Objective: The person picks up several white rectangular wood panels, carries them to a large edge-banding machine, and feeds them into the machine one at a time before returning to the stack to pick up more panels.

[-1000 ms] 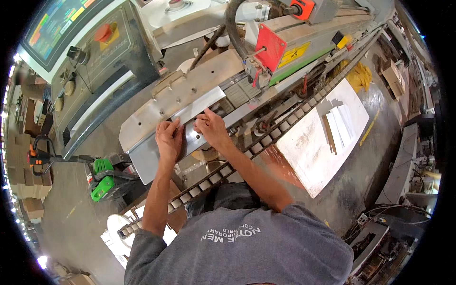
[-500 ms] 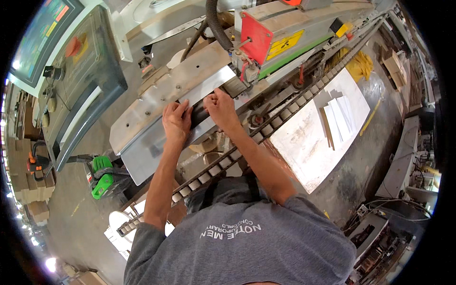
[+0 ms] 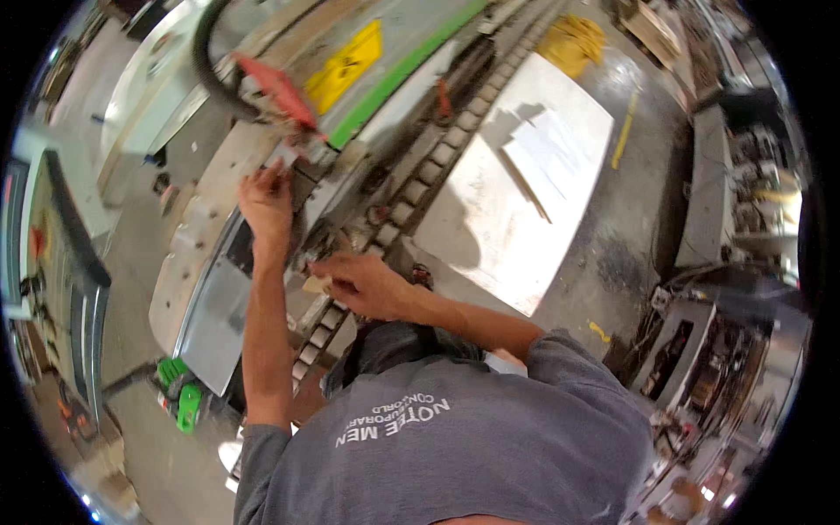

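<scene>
My left hand (image 3: pixel 267 208) is raised over the metal guide plate (image 3: pixel 213 328) of a long machine, close to the machine's inlet. Its fingers are bent together beside a small pale piece; blur hides whether they grip it. Lower and nearer to my body is my right hand (image 3: pixel 367 287), curled above the conveyor chain (image 3: pixel 402 212). A small tan piece (image 3: pixel 316 284) shows by its fingertips, and I cannot tell whether the hand holds it. Between the two hands lies a dark gap along the plate's edge.
A red guard (image 3: pixel 278 90) and a ribbed hose (image 3: pixel 208 57) stand at the machine's inlet. Right of the chain, white sheets (image 3: pixel 556 156) lie on a white board (image 3: pixel 499 254). A green-handled tool (image 3: pixel 181 394) is at lower left, a control panel (image 3: pixel 66 271) at far left.
The view has swung, shifting the machine leftward. Both hands were together at the plate; my right hand has drawn back toward my body, while the left has moved toward the inlet.
</scene>
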Motion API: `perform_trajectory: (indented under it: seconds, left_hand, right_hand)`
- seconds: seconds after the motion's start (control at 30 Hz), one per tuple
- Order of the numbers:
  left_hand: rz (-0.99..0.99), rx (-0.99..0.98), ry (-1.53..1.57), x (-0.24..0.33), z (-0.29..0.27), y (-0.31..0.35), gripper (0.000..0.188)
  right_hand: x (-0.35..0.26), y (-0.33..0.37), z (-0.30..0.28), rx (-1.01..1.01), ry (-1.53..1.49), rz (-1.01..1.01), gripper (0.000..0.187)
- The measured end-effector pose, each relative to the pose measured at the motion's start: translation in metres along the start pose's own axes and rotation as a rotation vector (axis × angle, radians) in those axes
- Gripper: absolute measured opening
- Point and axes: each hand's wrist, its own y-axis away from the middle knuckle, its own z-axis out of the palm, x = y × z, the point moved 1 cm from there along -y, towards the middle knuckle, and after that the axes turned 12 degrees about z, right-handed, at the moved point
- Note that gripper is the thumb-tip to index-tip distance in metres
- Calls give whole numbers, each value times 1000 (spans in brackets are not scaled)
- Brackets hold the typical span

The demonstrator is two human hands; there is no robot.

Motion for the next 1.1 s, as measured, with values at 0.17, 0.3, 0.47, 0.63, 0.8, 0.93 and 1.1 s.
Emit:
perform_trajectory:
  seconds: [0.17,0.3,0.47,0.63,0.8,0.93,1.1]
  left_hand:
    - [8,58,96,28,-1,-15,26]
    - [-116,43,125,39,-25,15,25]
    - [-73,57,111,44,-43,46,20]
    - [-177,127,227,75,-65,68,25]
    - [-176,13,502,113,-66,116,51]
    - [17,-292,301,154,-120,101,71]
    - [-110,-119,105,101,-147,121,66]
  right_hand:
    - [74,74,-102,390,-35,467,35]
    - [114,79,-218,740,845,434,59]
    - [180,87,-267,649,1138,466,47]
    - [160,101,-261,686,1084,360,24]
    - [105,106,-169,607,-123,512,27]
    - [21,71,-44,286,-617,539,30]
    - [-18,1,61,28,-835,434,35]
